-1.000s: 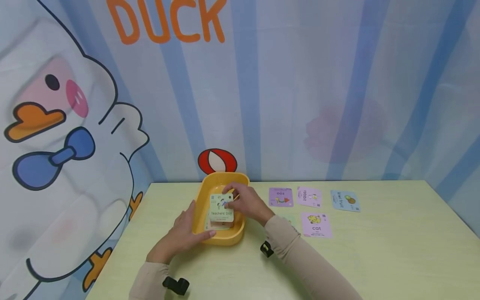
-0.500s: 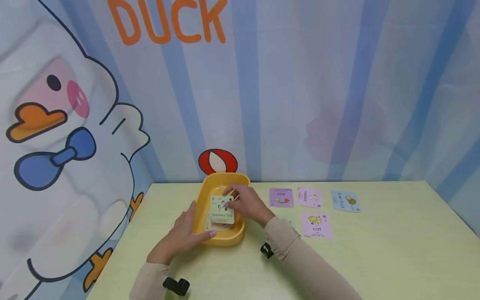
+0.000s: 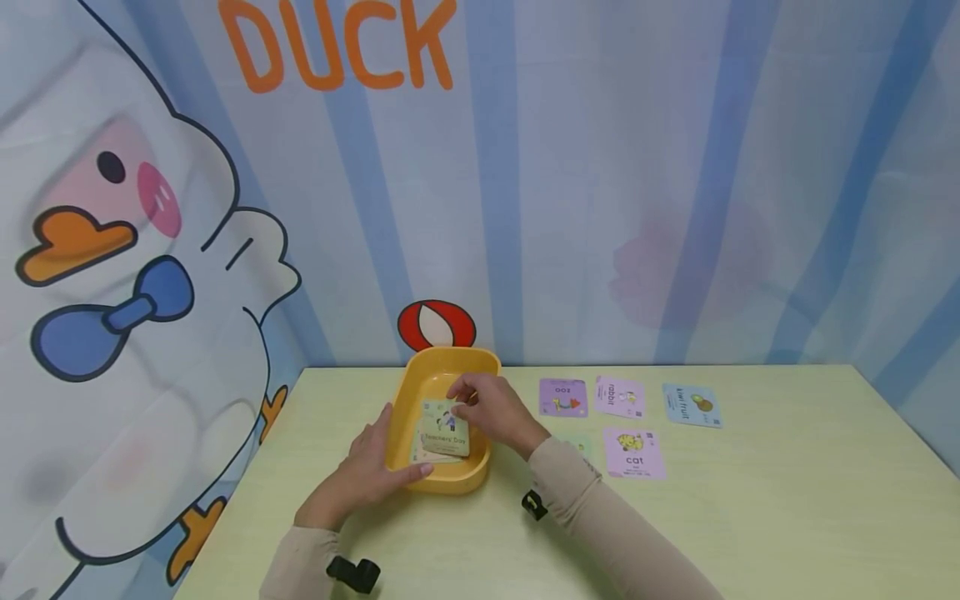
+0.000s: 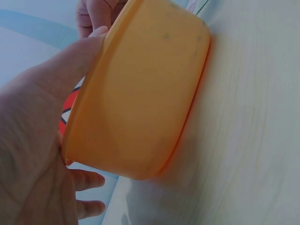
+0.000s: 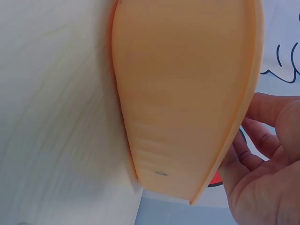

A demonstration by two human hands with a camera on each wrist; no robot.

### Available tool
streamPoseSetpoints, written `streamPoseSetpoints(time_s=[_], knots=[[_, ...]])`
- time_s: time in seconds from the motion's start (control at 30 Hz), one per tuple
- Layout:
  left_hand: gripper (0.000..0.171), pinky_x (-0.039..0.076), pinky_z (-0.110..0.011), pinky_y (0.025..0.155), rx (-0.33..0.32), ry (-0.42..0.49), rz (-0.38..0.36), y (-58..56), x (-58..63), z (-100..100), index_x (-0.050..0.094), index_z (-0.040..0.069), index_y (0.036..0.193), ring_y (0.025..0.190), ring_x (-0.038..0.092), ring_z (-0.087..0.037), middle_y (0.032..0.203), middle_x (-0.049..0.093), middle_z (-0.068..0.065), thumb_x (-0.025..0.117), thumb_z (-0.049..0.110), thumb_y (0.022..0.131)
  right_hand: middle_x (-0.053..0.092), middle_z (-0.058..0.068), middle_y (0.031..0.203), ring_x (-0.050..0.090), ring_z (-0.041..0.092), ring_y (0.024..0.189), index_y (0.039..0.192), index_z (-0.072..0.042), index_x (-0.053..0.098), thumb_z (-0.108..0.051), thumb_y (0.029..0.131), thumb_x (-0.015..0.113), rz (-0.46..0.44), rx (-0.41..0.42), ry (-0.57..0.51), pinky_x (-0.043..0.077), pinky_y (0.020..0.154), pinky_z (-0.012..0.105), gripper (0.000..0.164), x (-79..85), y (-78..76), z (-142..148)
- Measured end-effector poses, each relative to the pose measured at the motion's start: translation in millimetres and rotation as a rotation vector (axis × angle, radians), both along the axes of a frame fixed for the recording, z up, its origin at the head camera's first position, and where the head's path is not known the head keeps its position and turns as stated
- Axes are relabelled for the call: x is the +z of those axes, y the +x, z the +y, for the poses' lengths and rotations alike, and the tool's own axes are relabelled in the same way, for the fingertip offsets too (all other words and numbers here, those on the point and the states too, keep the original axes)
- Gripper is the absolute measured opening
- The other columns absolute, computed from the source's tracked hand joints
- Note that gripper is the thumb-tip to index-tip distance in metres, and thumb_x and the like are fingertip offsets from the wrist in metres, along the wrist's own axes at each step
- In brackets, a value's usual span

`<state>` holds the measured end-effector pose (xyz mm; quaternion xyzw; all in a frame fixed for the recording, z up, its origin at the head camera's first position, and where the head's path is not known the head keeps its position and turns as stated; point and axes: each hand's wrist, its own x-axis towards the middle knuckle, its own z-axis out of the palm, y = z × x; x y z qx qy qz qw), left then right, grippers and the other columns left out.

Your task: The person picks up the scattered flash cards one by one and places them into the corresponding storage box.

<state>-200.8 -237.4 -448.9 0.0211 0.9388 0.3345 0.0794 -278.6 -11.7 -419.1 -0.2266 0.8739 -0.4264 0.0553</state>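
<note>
A yellow plastic tray (image 3: 441,364) stands on the table near its back edge. My right hand (image 3: 498,408) reaches over the tray's right side and pinches the upper right corner of a pale green "Teachers' Day" card (image 3: 446,429). Beneath that card lies at least one other pale card (image 3: 419,455), mostly covered. My left hand (image 3: 367,458) rests along the tray's left side, thumb over the front rim and fingers extended. The left wrist view shows the thumb against the rim of the tray (image 4: 136,93). In the right wrist view, the tray wall hides the card.
On the table right of the tray lie a purple "zoo" card (image 3: 562,398), a "rabbit" card (image 3: 618,397), a blue "kiwi fruit" card (image 3: 692,406) and a pink "cat" card (image 3: 634,454). My right sleeve partly covers a green card (image 3: 583,446). A printed curtain hangs behind.
The "Teachers' Day" card has sunk a little lower in the tray and tilted, darkening, with my right fingers still at its corner. My left hand and the tray have stayed put.
</note>
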Motion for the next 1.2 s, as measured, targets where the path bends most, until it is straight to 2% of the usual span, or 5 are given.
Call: streamPoseSetpoints(time_s=[0.17,0.27,0.57,0.93,1.2], knots=[[0.124,0.018,-0.074,0.115,-0.005,0.002,-0.004,-0.1,-1.9,2,-0.002,0.011,0.164,0.154,0.004,-0.048,0.17,0.011,-0.017,0.072,0.067,0.082,0.069,0.0,0.103,0.063,0.018,0.096,0.11,-0.008,0.071,-0.01,0.096,0.07,0.037,0.004,0.021,0.057,0.091,0.035,0.015,-0.8,0.8,4],[0.124,0.018,-0.074,0.115,-0.007,-0.007,-0.008,-0.1,-3.0,2,-0.002,0.011,0.164,0.154,0.004,-0.047,0.17,0.01,-0.016,0.071,0.068,0.082,0.07,0.002,0.108,0.063,0.017,0.1,0.11,-0.01,0.071,-0.011,0.096,0.07,0.041,0.0,0.021,0.057,0.093,0.035,0.014,-1.1,2.2,7],[0.125,0.02,-0.074,0.114,-0.001,-0.026,-0.02,0.0,-4.4,3,-0.002,0.011,0.164,0.154,0.006,-0.048,0.17,0.01,-0.018,0.072,0.068,0.081,0.07,0.009,0.117,0.064,0.02,0.104,0.112,-0.012,0.071,-0.012,0.096,0.07,0.014,0.017,-0.052,0.057,0.092,0.036,0.016,5.0,10.8,28],[0.126,0.018,-0.074,0.115,0.015,-0.028,-0.036,1.3,-2.1,1,-0.005,0.013,0.164,0.154,0.004,-0.047,0.17,0.008,-0.019,0.071,0.07,0.08,0.07,0.009,0.119,0.067,0.02,0.105,0.121,-0.009,0.068,-0.014,0.096,0.071,-0.017,0.041,-0.093,0.058,0.086,0.033,0.026,4.8,9.0,73],[0.127,0.017,-0.075,0.115,0.006,-0.027,-0.035,0.0,-1.9,0,-0.005,0.012,0.164,0.154,0.001,-0.047,0.17,0.006,-0.02,0.071,0.069,0.081,0.071,0.009,0.118,0.067,0.021,0.104,0.13,-0.014,0.065,-0.019,0.095,0.073,-0.035,0.02,-0.075,0.058,0.088,0.036,0.037,5.9,8.9,117]])
